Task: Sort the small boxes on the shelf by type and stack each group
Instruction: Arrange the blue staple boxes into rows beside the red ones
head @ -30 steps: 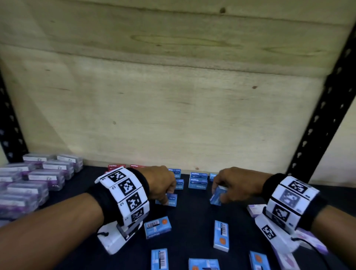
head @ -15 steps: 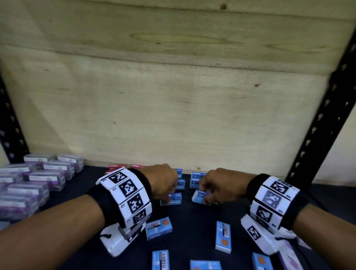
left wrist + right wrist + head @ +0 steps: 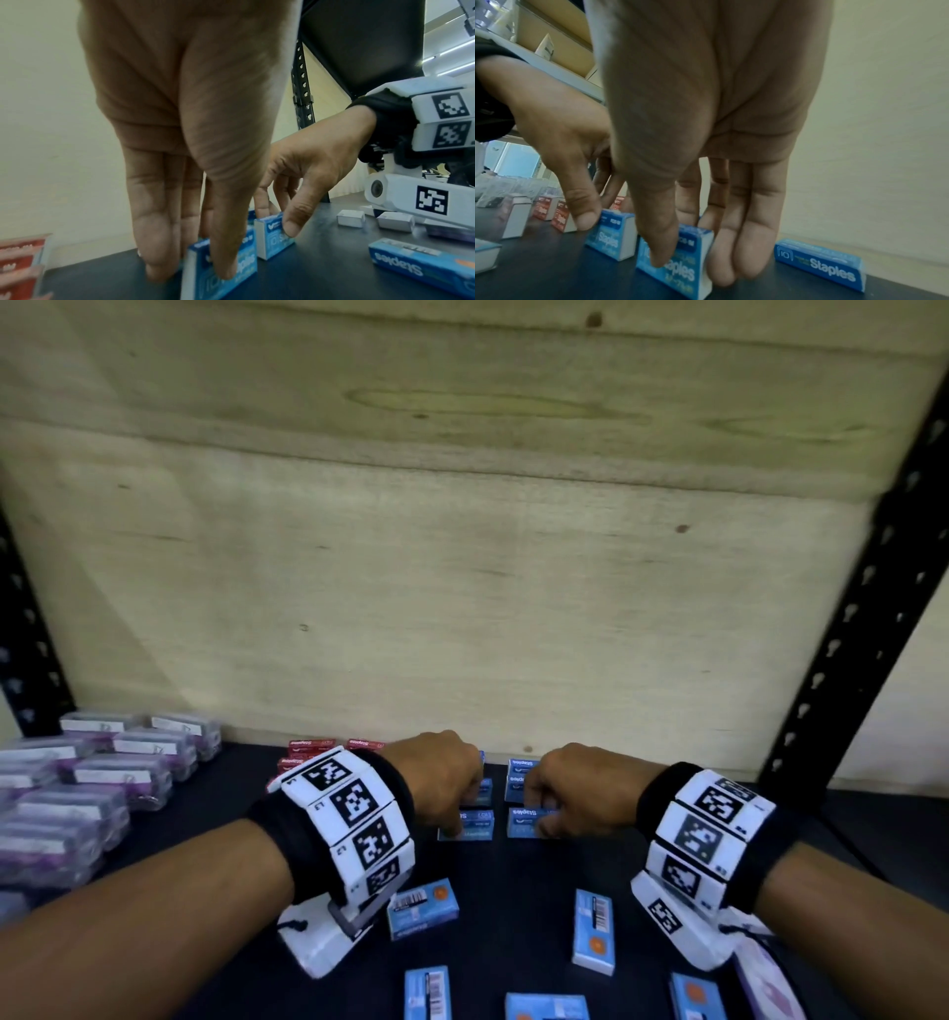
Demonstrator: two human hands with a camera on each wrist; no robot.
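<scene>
My left hand (image 3: 454, 814) pinches a blue staples box (image 3: 470, 827) between thumb and fingers; the box stands on its edge on the dark shelf (image 3: 513, 891). Right beside it my right hand (image 3: 544, 814) pinches a second blue staples box (image 3: 521, 821) the same way. The left wrist view shows the thumb on the face of the left box (image 3: 241, 263), and the right wrist view shows the same on the right box (image 3: 682, 268). Short stacks of blue boxes (image 3: 516, 778) stand just behind both hands, partly hidden by the hands.
Several loose blue boxes (image 3: 423, 909) (image 3: 594, 932) lie nearer me. Red boxes (image 3: 308, 752) sit at the back, left of my hands. Clear purple-tinted boxes (image 3: 102, 788) fill the left side. A pale purple box (image 3: 765, 983) lies bottom right. A black upright (image 3: 847, 660) bounds the right.
My right hand has carried its blue box leftward and down onto the shelf beside the left one. My left hand has slid its box slightly back and to the right.
</scene>
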